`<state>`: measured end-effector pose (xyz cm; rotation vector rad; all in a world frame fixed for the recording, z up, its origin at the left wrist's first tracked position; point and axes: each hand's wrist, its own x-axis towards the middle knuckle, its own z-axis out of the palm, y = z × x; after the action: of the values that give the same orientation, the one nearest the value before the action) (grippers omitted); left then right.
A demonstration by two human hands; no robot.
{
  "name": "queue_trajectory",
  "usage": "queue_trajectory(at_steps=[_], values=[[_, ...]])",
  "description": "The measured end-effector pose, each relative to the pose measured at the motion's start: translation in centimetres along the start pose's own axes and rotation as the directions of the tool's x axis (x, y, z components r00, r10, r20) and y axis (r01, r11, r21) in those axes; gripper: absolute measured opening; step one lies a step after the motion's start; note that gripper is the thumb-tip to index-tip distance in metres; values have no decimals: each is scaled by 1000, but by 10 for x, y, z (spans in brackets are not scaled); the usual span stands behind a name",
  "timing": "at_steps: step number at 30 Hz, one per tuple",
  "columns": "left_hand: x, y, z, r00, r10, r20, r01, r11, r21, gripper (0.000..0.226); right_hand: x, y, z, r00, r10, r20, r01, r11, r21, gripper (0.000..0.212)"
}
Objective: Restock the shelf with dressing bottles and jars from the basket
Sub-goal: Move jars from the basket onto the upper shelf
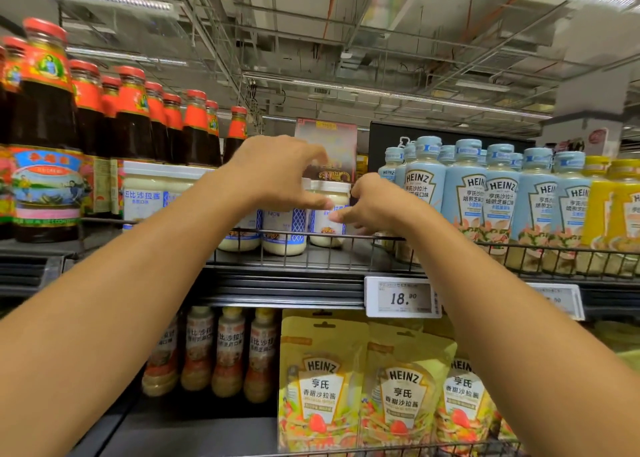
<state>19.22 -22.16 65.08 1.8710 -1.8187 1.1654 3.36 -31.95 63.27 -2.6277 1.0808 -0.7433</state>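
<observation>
Both arms stretched up to the top shelf (280,285), bare forearms crossing the frame from below.

Left hand (277,172): fingers arched over, thumb underneath, a C-shape opening towards the rightmost jar (328,230). Motion blur; can't tell if it grips the white lid or just hovers beside it.

Right hand (377,204): fingers curled in, tips against the blue label of that same jar. Whether this is a real hold or only a touch can't be told.

The jar stands upright on the top shelf behind the wire rail (363,238), white dressing inside. Two matching jars (284,233) stand just to its left, partly hidden by the left wrist. Further left, bigger white-lidded jars (142,193), same blue lettering.

Far left of that shelf: dark sauce bottles (46,127), red caps, red and orange labels, packed several deep. To the right of the hands: a block of pale blue Heinz bottles (464,197), then yellow bottles (620,207) at the frame edge.

Price tag (401,297) reading 18.90 clipped to the shelf front, under the right forearm.

Shelf below: slim dressing bottles (228,352) on the left, yellow Heinz pouches (322,384) in a row on the right
</observation>
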Motion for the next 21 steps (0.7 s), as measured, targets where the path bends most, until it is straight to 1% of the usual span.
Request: queue_trajectory(at_steps=[2, 4, 5, 7, 9, 10, 12, 14, 17, 21], values=[[-4, 4, 5, 997, 10, -74, -4, 997, 74, 76, -12, 3, -3, 995, -34, -90, 40, 997, 64, 49], [-5, 6, 9, 998, 8, -62, -2, 994, 105, 73, -27, 5, -5, 976, -70, -206, 98, 987, 129, 51], [-6, 7, 9, 999, -2, -51, 7, 994, 105, 71, -35, 7, -4, 961, -99, -256, 142, 978, 154, 48], [-8, 9, 7, 999, -11, -52, 16, 994, 107, 70, -55, 10, -1, 926, -158, -343, 236, 951, 200, 38], [-15, 14, 4, 996, -10, -94, 16, 997, 70, 71, -75, 15, 5, 878, -197, -437, 316, 923, 218, 25], [-20, 19, 2, 989, -13, -151, 14, 1000, 4, 70, -85, 18, 8, 850, -205, -485, 351, 907, 232, 20], [-33, 34, 1, 952, -36, -305, -31, 977, -213, 57, -105, 26, 17, 804, -184, -565, 401, 871, 286, 14], [-46, 56, 2, 908, -66, -413, -122, 902, -414, 41, -123, 34, 23, 766, -138, -627, 422, 845, 329, 10], [-62, 96, 7, 889, -82, -451, -231, 770, -595, 27, -149, 50, 28, 729, -64, -682, 411, 837, 361, 6], [-77, 156, 25, 883, -136, -448, -288, 598, -748, 15, -189, 79, 31, 726, 0, -688, 379, 834, 400, 10]])
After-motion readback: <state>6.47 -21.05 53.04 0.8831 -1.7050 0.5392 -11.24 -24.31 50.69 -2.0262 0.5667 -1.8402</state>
